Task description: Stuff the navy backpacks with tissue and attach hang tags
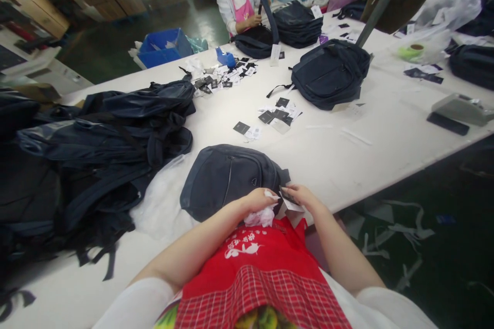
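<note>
A dark navy backpack (219, 175) lies on the white table right in front of me. My left hand (260, 199) is closed at its near edge, gripping crumpled white tissue paper (262, 217) that hangs below the fingers. Close beside it, by the backpack's right end, my right hand (300, 195) pinches hang tags (291, 204), one black and one pale. Loose black and white tags (281, 113) lie in a small pile beyond the backpack.
Several navy backpacks (116, 133) are heaped at the left, beside clear plastic (165, 195). Another backpack (332, 74) stands farther right, near a metal pole (382, 2). A co-worker (241, 2) handles a backpack across the table. A tape dispenser (463, 108) sits near the right edge.
</note>
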`<state>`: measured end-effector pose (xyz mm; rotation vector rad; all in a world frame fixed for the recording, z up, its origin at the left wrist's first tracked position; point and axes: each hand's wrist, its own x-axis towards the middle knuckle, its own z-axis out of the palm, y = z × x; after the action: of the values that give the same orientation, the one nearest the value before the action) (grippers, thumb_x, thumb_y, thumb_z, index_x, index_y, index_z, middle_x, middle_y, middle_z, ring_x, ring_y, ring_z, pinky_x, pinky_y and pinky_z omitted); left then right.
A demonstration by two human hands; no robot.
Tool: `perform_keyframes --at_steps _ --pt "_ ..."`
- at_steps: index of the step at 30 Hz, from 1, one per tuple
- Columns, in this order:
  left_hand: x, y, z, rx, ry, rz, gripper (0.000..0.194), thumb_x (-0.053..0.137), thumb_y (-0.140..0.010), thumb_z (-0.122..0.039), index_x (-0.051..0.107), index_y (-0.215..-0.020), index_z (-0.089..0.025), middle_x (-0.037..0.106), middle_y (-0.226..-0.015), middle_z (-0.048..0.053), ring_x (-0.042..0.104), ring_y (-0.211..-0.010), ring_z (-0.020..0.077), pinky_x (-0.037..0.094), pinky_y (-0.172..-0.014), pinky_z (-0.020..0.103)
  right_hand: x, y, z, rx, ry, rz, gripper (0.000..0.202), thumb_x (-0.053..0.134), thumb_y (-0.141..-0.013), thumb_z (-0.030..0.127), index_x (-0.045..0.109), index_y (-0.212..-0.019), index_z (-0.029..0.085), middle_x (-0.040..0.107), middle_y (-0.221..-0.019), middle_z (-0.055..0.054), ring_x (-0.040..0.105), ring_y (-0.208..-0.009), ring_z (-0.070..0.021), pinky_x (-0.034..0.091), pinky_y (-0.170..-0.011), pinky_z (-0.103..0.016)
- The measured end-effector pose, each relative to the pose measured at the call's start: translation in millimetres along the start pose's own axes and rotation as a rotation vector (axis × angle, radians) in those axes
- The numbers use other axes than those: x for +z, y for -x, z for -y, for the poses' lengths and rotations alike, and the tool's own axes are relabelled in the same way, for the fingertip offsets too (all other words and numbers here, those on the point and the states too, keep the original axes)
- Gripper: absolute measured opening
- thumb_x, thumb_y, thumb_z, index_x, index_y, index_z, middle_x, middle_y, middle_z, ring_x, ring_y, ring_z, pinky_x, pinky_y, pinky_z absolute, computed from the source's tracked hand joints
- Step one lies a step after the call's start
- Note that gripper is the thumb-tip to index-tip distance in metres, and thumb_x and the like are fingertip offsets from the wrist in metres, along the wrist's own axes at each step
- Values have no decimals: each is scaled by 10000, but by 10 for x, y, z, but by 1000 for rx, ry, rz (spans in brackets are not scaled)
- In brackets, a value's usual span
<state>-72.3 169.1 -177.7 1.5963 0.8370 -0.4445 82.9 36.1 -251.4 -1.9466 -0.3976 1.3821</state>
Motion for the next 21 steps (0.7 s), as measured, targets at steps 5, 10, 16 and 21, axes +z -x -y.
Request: perform_keyframes --at_steps 5,10,16,21 --pt "-42 14 19 -19 10 -32 316 679 -759 -316 728 -1002 -121 738 -822 55 631 -677 146 452 -596 213 -174 -70 -73 21 200 13 420 743 -663 569 679 -612 157 488 -373 27 424 -379 -94 291 -408 -225" --pt "-55 30 24 21 -27 -45 347 681 -753 -313 727 -1042 -127 751 -937 80 670 -800 185 490 -703 241 -261 -95 -53 -59 137 -38 263 830 -545 280 694 -747 182 645 -595 0 530 -510 -101 368 -469 -202" --pt "15 19 -49 87 -59 -113 369 602 -757 -164 698 -1112 -138 715 -1131 91 652 -1011 198 469 -883 242 58 -40 167 -181 -145 101 280 608 -753 352 623 -961 165 507 -531 63 225 -349 -37 197 -348 -185" --pt "-182 4 -103 81 -53 -153 190 560 -733 -124 707 -854 -120 716 -817 51 624 -755 166 471 -725 246 223 146 431 -288 -255 212 410 663 -702 486 586 -975 190 563 -637 52 224 -353 -16 175 -344 -182"
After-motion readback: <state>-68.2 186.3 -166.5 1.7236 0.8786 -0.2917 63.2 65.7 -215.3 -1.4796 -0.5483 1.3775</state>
